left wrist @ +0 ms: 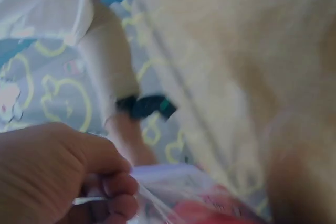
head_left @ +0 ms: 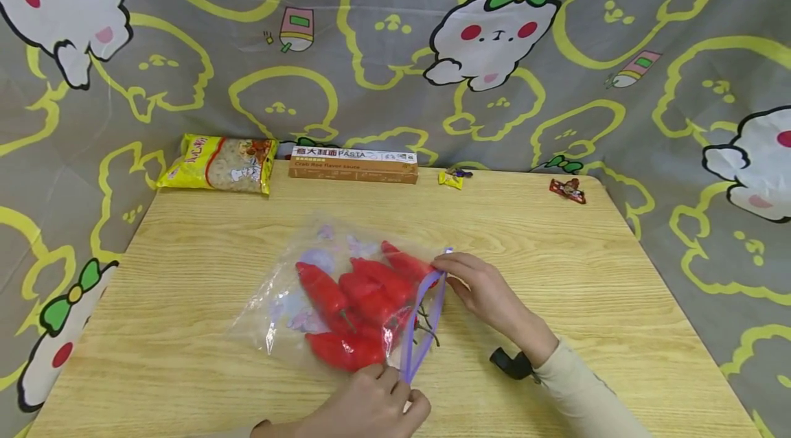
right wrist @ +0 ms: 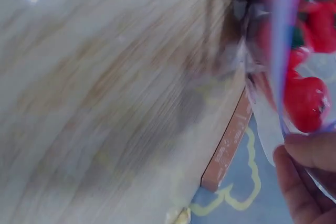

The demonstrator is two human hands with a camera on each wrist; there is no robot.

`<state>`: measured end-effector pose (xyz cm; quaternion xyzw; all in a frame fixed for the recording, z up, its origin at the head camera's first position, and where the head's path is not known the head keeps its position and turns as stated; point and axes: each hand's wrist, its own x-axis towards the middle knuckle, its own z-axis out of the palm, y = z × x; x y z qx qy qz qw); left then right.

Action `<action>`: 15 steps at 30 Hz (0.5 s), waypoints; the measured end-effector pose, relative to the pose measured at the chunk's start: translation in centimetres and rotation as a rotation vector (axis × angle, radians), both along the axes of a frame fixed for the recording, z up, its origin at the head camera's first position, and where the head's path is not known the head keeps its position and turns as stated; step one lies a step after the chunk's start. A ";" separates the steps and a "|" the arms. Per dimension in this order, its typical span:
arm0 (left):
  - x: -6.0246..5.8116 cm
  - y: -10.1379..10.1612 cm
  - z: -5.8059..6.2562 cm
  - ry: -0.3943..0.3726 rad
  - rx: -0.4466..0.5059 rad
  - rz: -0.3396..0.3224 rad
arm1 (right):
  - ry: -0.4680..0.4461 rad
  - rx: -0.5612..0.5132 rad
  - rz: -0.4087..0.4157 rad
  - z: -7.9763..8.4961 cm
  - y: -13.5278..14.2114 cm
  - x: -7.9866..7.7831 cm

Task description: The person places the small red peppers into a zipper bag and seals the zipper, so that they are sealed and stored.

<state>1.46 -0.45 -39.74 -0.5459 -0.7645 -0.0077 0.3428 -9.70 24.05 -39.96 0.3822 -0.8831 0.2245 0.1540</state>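
Observation:
A clear zip bag (head_left: 278,307) with a purple zip strip lies on the wooden table, its mouth parted toward the right. Several red peppers (head_left: 371,294) with green stems fill it, some stems close to the opening. My right hand (head_left: 488,290) pinches the far end of the zip edge between thumb and fingers. At the near end, my left hand (head_left: 371,400) has its fingers curled on the bag's edge. In the right wrist view the purple strip (right wrist: 283,51) crosses in front of the peppers (right wrist: 307,103).
Along the back of the table (head_left: 185,273) stand a yellow snack packet (head_left: 222,163) and an orange pasta box (head_left: 352,165). Small wrapped candies (head_left: 451,179) and a red wrapper (head_left: 568,191) lie farther right. A patterned cloth (head_left: 395,47) hangs behind.

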 end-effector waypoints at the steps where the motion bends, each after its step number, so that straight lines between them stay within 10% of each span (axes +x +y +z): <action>1: -0.2 -0.3 0.6 0.017 0.024 -0.013 | 0.030 0.007 -0.005 0.0 0.1 0.0; 15: -3.9 -7.4 9.9 -0.037 0.382 0.111 | 0.316 -0.186 -0.149 5.9 1.1 -0.2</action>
